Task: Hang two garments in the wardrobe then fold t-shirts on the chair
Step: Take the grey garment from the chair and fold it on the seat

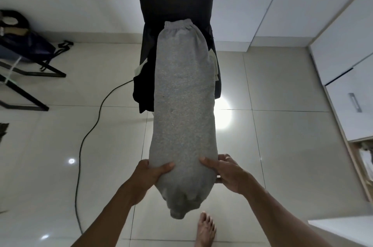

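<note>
Two bare forearms are showing in the lower half of the frame, one entering from the lower left and one from the lower right, and neither is wearing a sleeve down to the bottom edge. The left hand (150,174) is wearing no glove, watch or bracelet. The right hand (228,174) is likewise gloveless; a pale glint is showing on one finger near its upper edge, too small to tell whether it is a ring. Short, unpainted nails are showing on the thumbs. At the bottom centre a bare foot (205,228) is showing, with no sock or shoe on it.
</note>
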Tool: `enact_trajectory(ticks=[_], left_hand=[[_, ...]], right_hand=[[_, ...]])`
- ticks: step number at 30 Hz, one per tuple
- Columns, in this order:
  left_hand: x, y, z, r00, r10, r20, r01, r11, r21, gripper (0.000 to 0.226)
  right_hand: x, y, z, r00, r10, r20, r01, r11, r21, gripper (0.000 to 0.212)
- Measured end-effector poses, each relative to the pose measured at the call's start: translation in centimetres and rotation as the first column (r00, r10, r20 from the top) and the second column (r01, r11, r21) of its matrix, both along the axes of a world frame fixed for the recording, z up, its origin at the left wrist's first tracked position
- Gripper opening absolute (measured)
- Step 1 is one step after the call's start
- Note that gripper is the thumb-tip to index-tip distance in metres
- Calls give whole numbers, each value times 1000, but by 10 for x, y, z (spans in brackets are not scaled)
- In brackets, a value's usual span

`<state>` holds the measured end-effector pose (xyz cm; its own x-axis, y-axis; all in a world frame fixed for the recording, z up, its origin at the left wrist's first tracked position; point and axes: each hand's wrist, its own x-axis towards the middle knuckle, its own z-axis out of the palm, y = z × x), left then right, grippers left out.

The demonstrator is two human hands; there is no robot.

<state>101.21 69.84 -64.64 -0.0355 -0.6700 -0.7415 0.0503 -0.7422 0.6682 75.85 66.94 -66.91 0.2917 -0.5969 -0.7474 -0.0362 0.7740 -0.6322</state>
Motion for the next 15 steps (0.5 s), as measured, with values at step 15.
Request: enact_trajectory(ticks=[15], left_hand=[[-12, 24, 142, 993, -94, 75, 79, 982, 174, 46]], right_hand=[[24, 44, 138, 992, -105, -65, 105, 994, -15, 36]])
